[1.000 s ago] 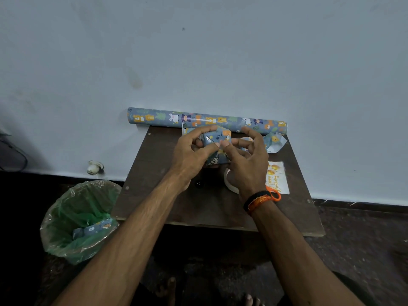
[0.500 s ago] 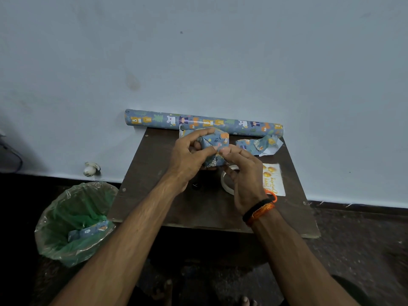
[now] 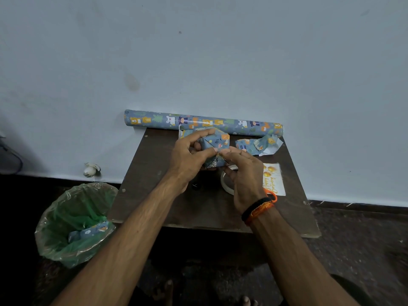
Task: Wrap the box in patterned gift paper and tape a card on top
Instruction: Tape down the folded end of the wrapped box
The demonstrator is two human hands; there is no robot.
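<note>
Both hands meet over a small wrapped box (image 3: 215, 149), held above the back middle of a dark wooden table (image 3: 154, 195). The left hand (image 3: 187, 160) grips the box from the left, fingers curled over its top and thumb stretched along its near face. The right hand (image 3: 245, 177) pinches at that near face with thumb and forefinger, meeting the left thumb tip; what it pinches is too small to tell. A second ago the right fingers were spread over the top of the box; they now sit lower and nearer the body, and the box is tilted so a folded end shows. The right wrist wears a black and orange band (image 3: 257, 209).

Partly under the right hand lies a roll of clear tape (image 3: 225, 184). Right of it lies a white card (image 3: 273, 180) with yellow print. An orange loop (image 3: 272, 195), perhaps a scissors handle, peeks out beside the wrist. Behind, a crumpled offcut of paper (image 3: 258, 145) now shows fully, where the hand half hid it earlier. A roll of patterned gift paper (image 3: 203, 122) lies along the wall. On the floor to the left stands a bin (image 3: 72, 224) with a green liner.
</note>
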